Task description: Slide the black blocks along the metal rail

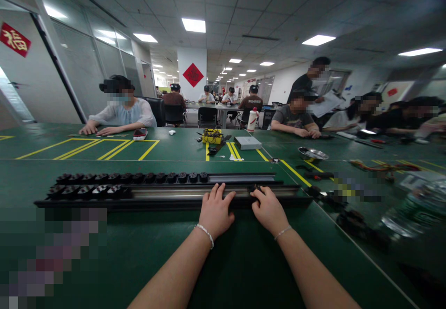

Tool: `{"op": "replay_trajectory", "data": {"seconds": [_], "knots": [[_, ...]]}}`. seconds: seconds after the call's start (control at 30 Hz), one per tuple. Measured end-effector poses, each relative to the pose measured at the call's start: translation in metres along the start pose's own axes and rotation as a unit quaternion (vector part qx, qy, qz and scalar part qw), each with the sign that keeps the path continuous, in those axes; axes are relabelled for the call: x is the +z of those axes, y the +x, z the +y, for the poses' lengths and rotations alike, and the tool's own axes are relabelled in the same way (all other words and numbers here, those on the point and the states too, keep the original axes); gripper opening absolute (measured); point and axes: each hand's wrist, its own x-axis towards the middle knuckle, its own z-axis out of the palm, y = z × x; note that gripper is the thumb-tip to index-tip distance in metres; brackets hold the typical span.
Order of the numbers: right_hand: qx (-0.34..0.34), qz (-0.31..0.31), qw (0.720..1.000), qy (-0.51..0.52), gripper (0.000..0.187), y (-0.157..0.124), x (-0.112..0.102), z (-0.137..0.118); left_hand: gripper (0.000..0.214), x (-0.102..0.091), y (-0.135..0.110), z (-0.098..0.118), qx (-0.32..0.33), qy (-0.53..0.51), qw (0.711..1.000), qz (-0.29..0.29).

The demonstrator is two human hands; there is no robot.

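Two long black power track rails (167, 194) lie side by side across the table in front of me. Round black plug-in socket modules (85, 190) fill the left part of the near rail; several more (160, 177) line the far rail (244, 178). My left hand (215, 213) rests with spread fingers on the near rail's bare channel, right of its middle. Towards the right end of that rail, my right hand (270, 209) pinches a small black socket module (257, 188) at the channel. The fingers partly cover this module, so whether it is seated cannot be told.
A green table (174, 244) with yellow tape lines carries everything. Beyond the rails are a yellow basket of cables (212, 136), a grey box (247, 142) and a metal bowl (312, 153). Black parts (358, 223) and a plastic bottle (418, 209) lie right. Other people sit around the table.
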Motion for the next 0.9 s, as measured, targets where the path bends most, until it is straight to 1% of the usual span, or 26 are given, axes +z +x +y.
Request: {"op": "replay_trajectory", "data": {"seconds": [0.63,0.9], "knots": [[-0.004,0.014,1.000,0.002,0.028,-0.0014,0.0013,0.0013,0.059,0.0022,-0.0002,-0.0014,0.005,-0.001,1.000,0.011],[-0.021,0.032,0.999,-0.032,0.027,-0.0008,0.0011,0.0039,0.059,0.0012,0.0002,-0.0005,0.004,-0.003,1.000,0.012]]}}
